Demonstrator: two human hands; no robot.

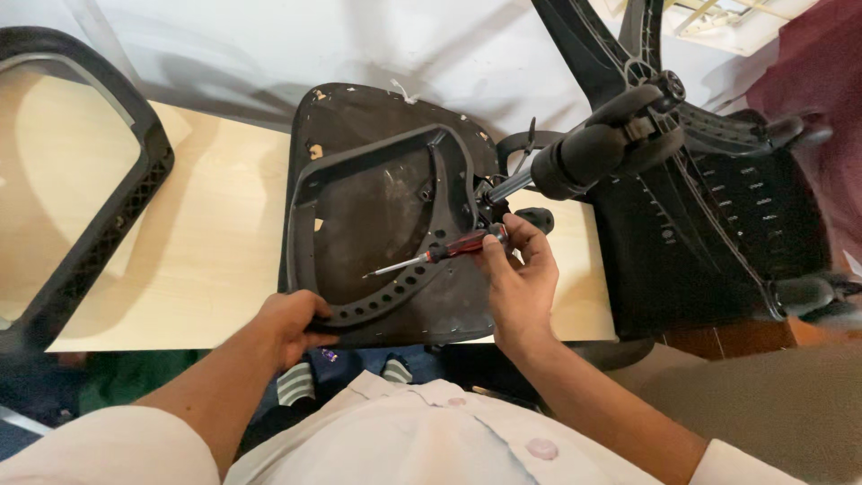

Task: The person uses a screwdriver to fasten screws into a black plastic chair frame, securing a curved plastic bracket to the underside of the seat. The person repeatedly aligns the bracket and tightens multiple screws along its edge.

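An upturned black chair seat [377, 193] lies on a light wooden table [215, 242], its underside frame facing up. My left hand [292, 323] grips the near rim of the seat's plastic frame. My right hand [519, 274] holds a red-and-black-handled screwdriver [440, 253], its metal shaft pointing left over the seat's underside. The chair's gas cylinder and five-star base [620, 135] stick out to the right of the seat, close above my right hand.
A black chair back frame [108, 207] rests on the table at the left. Another black mesh chair part [718, 233] stands at the right beside the table. A white wall rises behind. My light shirt fills the bottom.
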